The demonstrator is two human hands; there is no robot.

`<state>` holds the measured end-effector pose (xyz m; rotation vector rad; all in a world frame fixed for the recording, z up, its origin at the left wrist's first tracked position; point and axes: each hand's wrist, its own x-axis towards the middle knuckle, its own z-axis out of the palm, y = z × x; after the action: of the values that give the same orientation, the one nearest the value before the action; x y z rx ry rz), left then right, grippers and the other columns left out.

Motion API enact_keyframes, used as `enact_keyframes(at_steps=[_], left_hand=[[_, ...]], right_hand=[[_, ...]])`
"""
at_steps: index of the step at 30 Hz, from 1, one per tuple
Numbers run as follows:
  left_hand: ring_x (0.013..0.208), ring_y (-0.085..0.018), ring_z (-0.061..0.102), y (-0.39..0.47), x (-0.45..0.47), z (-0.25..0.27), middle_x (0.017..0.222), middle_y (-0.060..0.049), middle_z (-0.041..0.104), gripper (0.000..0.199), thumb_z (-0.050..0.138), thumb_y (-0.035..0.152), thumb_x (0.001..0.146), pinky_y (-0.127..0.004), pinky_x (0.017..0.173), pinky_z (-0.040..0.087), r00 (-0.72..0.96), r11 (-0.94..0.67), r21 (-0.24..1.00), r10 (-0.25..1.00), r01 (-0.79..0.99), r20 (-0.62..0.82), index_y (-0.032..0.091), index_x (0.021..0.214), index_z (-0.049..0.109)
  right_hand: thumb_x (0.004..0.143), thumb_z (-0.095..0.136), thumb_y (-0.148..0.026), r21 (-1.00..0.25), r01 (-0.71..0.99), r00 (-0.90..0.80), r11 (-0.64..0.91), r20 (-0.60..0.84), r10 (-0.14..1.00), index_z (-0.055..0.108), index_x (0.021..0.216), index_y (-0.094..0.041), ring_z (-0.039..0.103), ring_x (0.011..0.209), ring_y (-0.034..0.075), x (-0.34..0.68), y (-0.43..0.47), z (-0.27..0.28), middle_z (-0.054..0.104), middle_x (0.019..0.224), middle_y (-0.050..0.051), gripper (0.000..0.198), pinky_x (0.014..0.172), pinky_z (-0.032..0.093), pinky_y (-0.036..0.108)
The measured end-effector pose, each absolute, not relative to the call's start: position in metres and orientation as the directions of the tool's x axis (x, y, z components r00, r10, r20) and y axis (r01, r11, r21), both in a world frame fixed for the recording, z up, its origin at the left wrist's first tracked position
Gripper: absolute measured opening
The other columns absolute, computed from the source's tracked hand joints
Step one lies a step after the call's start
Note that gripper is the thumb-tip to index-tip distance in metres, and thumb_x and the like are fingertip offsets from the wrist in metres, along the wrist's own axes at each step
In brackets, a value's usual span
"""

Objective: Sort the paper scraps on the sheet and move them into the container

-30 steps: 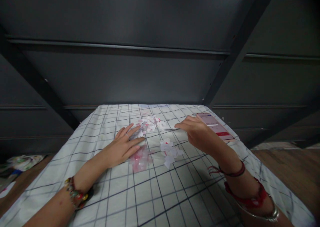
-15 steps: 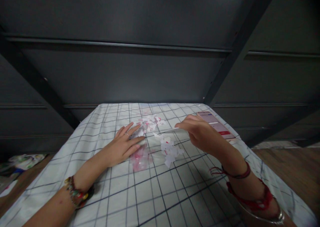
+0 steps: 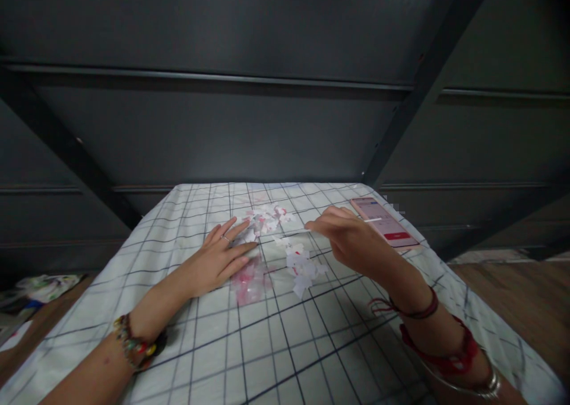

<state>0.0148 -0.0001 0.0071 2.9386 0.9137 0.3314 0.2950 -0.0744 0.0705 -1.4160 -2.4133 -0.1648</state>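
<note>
My left hand (image 3: 220,256) lies spread and palm down, fingertips at the edge of a loose heap of torn white and pink paper scraps (image 3: 269,218). Beside its thumb is a crumpled, see-through pink plastic piece (image 3: 250,285). My right hand (image 3: 341,230) is closed in a pinch above the cloth. A thin white stick (image 3: 373,220) shows behind its knuckles and seems to run through the grip; its exact kind is unclear. Just left of and below that hand sits a second group of paper scraps (image 3: 303,268), apart from my fingers.
A phone (image 3: 392,230) with its screen lit lies beyond my right wrist. White checked cloth (image 3: 285,345) covers the surface. Dark metal panels (image 3: 249,132) stand along the far edge. Wooden floor (image 3: 512,292) shows at right, and items (image 3: 44,289) lie low at left.
My right hand has shifted slightly left, toward the paper scraps, and the white stick moved with it. More of the phone shows. My left hand and both scrap groups stay put.
</note>
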Motion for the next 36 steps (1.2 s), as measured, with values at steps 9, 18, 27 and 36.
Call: enact_keyframes(at_steps=[9,18,27,36], left_hand=[[0.135,-0.033,0.012,-0.001,0.015,0.009,0.147,-0.006,0.024,0.043,0.026,0.044,0.096,-0.057,0.105,0.019,0.806,-0.828,0.097,0.559,0.552,0.194,0.027,0.127,0.051],[0.135,-0.034,0.012,0.0,0.014,0.007,0.148,-0.005,0.025,0.042,0.028,0.044,0.096,-0.058,0.105,0.02,0.802,-0.827,0.096,0.561,0.554,0.205,0.027,0.126,0.051],[0.135,-0.034,0.012,-0.001,0.015,0.01,0.148,-0.008,0.024,0.046,0.024,0.045,0.096,-0.059,0.104,0.019,0.803,-0.825,0.083,0.564,0.559,0.191,0.025,0.126,0.052],[0.136,-0.034,0.011,0.0,0.014,0.009,0.148,-0.007,0.024,0.042,0.027,0.042,0.096,-0.058,0.104,0.021,0.806,-0.831,0.067,0.553,0.553,0.209,0.026,0.126,0.052]], right_hand=[[0.069,0.031,0.007,-0.031,0.864,-0.464,0.503,0.341,0.818,0.062,0.092,-0.015,0.05,0.081,0.019,0.293,-0.072,0.068,0.06,0.077,0.007,0.044,0.074,0.04,0.032],[0.069,0.033,0.005,-0.078,0.839,-0.475,0.539,0.377,0.795,0.062,0.081,-0.018,0.049,0.075,0.016,0.298,-0.073,0.067,0.058,0.071,0.004,0.039,0.071,0.038,0.03],[0.07,0.035,0.006,-0.1,0.804,-0.485,0.587,0.462,0.743,0.064,0.081,-0.019,0.051,0.076,0.015,0.309,-0.071,0.066,0.06,0.072,0.002,0.039,0.072,0.037,0.03],[0.069,0.035,0.006,-0.127,0.791,-0.466,0.598,0.507,0.725,0.065,0.079,-0.021,0.053,0.076,0.014,0.313,-0.068,0.064,0.062,0.075,0.001,0.041,0.073,0.037,0.03]])
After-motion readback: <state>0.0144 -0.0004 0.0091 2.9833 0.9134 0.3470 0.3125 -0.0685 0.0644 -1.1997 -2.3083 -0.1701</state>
